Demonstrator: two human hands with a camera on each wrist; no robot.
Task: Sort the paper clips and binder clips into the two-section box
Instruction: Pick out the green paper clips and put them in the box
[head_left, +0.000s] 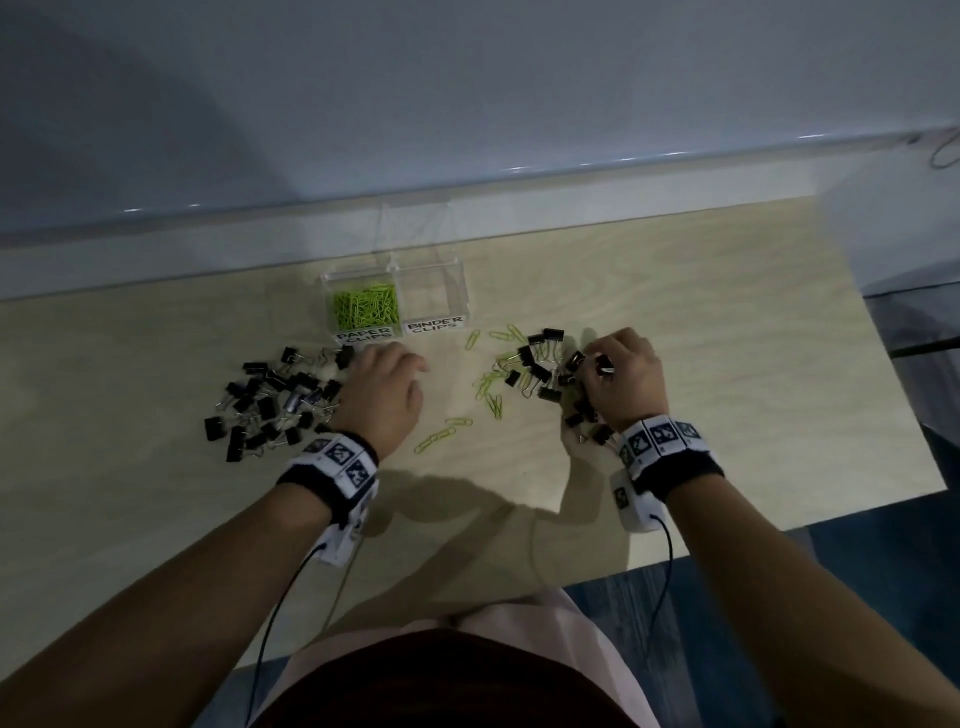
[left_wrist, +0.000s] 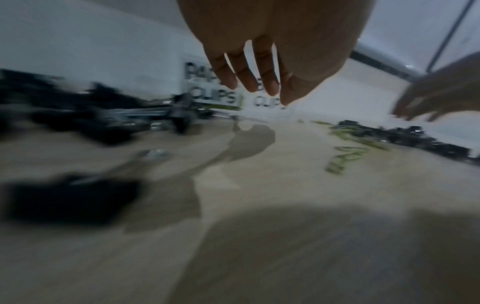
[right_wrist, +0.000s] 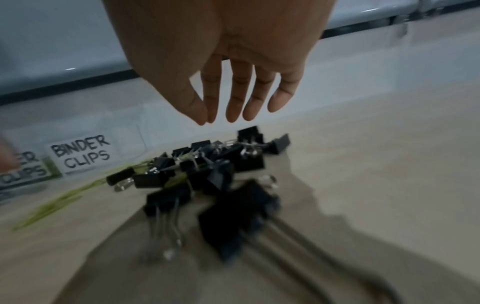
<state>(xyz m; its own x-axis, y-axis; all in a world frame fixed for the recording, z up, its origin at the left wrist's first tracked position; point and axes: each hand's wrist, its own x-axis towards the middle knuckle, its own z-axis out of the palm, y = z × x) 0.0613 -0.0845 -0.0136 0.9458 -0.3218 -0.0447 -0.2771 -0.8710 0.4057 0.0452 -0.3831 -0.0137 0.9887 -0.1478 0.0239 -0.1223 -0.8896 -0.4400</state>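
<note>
Right wrist: right hand (right_wrist: 221, 61) hangs slack, empty, over binder clips (right_wrist: 207, 174); left hand (left_wrist: 272, 51) loose, empty.

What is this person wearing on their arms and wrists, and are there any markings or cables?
Both forearms are bare, with no sleeves. Each wrist carries a black band topped by white blocks printed with black square-pattern markers. A white camera unit hangs under each band, and a thin black cable trails from it back toward the body. No rings or gloves show.

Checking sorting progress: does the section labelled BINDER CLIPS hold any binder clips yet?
No. In the head view the BINDER CLIPS section is bare, while black binder clips lie on the table.
</note>
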